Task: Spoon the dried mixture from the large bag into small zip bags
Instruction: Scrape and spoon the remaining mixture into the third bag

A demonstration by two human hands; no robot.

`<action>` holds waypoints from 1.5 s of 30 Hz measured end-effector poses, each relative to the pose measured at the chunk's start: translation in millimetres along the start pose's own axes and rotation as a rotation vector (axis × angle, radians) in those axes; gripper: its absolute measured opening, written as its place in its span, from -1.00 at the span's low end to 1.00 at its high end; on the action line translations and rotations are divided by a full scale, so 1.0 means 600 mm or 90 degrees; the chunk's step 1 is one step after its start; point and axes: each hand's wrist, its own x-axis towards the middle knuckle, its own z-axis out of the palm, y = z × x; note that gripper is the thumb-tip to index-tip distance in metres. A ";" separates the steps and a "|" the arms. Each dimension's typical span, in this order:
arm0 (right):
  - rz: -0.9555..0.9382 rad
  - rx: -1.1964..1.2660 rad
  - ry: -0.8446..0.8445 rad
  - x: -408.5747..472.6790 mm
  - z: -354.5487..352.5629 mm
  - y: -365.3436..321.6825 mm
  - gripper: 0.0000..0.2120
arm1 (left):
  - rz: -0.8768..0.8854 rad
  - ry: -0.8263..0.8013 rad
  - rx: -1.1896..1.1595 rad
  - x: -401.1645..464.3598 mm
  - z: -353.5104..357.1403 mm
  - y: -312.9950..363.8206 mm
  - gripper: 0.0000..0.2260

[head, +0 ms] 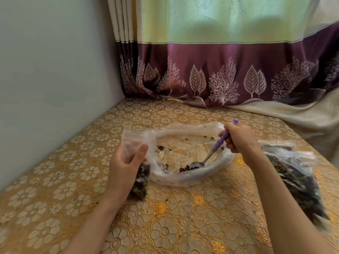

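The large clear bag [185, 142] lies open on the table, almost bare inside, with a few dark dried bits scattered in it. My right hand [239, 137] grips the purple beaded handle of a spoon [220, 142]; its metal bowl rests low in the bag's near fold among a small heap of dried mixture [188, 168]. My left hand [126, 162] holds a small zip bag [141, 178] upright at the large bag's left edge. The small bag's lower half is filled with dark mixture and its top stands open above my fingers.
A filled zip bag [293, 176] of dark mixture lies at the right, partly behind my right forearm. The table carries a gold floral cloth [165, 226]. A wall runs along the left, and a purple patterned curtain [220, 74] hangs at the back, its hem resting on the table.
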 end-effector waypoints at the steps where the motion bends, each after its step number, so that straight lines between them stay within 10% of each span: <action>1: 0.008 0.008 -0.001 -0.001 0.001 0.002 -0.71 | -0.001 -0.001 -0.002 0.000 0.000 0.000 -0.64; 17: 0.217 0.103 -0.055 0.003 -0.001 0.023 -0.74 | 0.004 -0.017 0.020 -0.002 0.001 0.008 -0.61; 30: -0.001 0.324 0.014 -0.019 0.010 -0.041 -0.67 | 0.026 -0.123 0.030 -0.008 0.010 0.016 -0.70; 45: -0.258 0.282 -0.223 -0.097 0.073 -0.116 -0.76 | -0.005 -0.101 -0.017 -0.006 0.007 0.018 -0.68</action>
